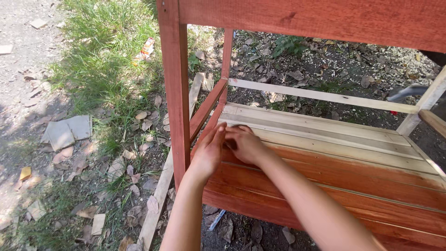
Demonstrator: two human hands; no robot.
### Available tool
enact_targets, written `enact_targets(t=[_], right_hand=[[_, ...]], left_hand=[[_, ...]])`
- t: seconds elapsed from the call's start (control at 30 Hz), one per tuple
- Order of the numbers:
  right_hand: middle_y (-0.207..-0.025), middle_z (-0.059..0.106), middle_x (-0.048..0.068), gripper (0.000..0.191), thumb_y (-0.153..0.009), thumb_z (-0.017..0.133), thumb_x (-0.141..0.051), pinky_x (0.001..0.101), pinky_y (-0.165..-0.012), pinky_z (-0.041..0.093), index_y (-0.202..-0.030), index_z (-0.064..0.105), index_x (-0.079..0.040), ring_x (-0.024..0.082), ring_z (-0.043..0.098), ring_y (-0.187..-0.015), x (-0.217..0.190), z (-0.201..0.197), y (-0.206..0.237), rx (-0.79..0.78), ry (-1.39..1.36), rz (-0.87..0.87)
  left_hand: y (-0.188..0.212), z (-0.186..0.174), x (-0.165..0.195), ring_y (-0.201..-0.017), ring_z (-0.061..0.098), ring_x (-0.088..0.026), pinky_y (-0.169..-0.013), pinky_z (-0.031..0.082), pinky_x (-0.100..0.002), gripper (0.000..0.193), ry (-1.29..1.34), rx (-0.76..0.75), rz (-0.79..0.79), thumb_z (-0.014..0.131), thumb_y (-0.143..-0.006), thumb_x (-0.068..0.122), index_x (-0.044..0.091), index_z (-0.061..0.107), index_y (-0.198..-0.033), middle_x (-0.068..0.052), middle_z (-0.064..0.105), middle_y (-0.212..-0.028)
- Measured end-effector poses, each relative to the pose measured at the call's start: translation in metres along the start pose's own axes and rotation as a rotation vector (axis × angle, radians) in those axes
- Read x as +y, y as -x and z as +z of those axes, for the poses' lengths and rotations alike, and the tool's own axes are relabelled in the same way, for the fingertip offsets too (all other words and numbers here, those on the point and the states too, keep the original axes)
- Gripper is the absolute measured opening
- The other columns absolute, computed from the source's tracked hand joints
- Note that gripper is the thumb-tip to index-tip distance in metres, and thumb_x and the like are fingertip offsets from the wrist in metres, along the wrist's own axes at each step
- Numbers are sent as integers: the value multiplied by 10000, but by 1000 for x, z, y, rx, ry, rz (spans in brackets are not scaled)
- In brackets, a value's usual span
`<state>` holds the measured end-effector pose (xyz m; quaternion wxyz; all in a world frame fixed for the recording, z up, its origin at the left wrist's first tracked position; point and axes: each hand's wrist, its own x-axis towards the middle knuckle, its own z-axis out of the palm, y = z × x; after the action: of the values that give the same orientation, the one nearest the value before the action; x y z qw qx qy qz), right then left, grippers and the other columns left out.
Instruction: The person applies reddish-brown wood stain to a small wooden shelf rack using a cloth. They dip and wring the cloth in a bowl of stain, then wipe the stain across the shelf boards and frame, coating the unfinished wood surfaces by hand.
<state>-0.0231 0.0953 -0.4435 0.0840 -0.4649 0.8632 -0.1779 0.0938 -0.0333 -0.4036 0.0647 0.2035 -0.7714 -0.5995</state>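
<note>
A wooden frame stands outdoors, with a red-stained upright post (175, 88) and a slatted shelf (353, 172) low down. The near slats are stained red-brown, the far slats (325, 130) are bare pale wood. My left hand (209, 151) rests with its fingers up against the shelf's left end, beside the side rail (206, 108). My right hand (245, 143) presses flat on the slats right next to it, fingertips meeting the left hand. A small dark thing shows between the two hands; I cannot tell what it is.
A red top board (316, 18) crosses above. A bare crossbar (325, 96) runs behind the shelf. On the ground lie dry leaves, grass (102, 60), wood chips, a loose plank (160, 195) and grey flat pieces (67, 131).
</note>
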Motion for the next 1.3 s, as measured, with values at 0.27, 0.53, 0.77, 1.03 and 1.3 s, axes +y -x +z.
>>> enact_targets(t=[0.27,0.53,0.77,1.03,1.3], right_hand=[[-1581,413,-126,702,-823,758,-81,461,-1261,225,-1415,600,-425,272,303,-1478,22,-37,75,-224,69,405],[-1616,402,-104,527,-891,732,-280,545,-1198,287,-1390,606,-391,326,306,-1477,-28,13,-74,-229,-26,456],[-1562,447,-22,755,-710,697,36,426,-1215,335,-1356,645,-350,324,400,-1389,5,-16,25,-174,52,249],[-1570,427,-87,665,-815,678,-33,505,-1202,304,-1369,626,-399,368,378,-1388,-29,-15,-13,-197,76,347],[-1592,464,-86,608,-824,692,-50,478,-1267,235,-1358,627,-333,261,413,-1475,13,-7,31,-58,35,172]], left_hand=[[2,21,-31,-1512,333,-350,-1234,312,-473,490,-827,-171,-2,549,-885,54,10,517,-1372,-237,249,-1667],[-8,16,-48,-1430,393,-456,-1171,354,-497,533,-660,-13,51,563,-888,63,-67,462,-1395,-331,378,-1528],[-9,19,-54,-1409,409,-446,-1143,388,-464,622,-678,-49,7,613,-843,40,-145,407,-1399,-332,354,-1543],[-7,14,-43,-1420,407,-447,-1107,398,-453,778,-662,-74,-23,656,-781,23,-104,340,-1481,-315,353,-1554],[-11,43,-34,-1375,506,-436,-1128,434,-521,400,-463,29,112,520,-884,61,48,589,-1277,-211,491,-1543]])
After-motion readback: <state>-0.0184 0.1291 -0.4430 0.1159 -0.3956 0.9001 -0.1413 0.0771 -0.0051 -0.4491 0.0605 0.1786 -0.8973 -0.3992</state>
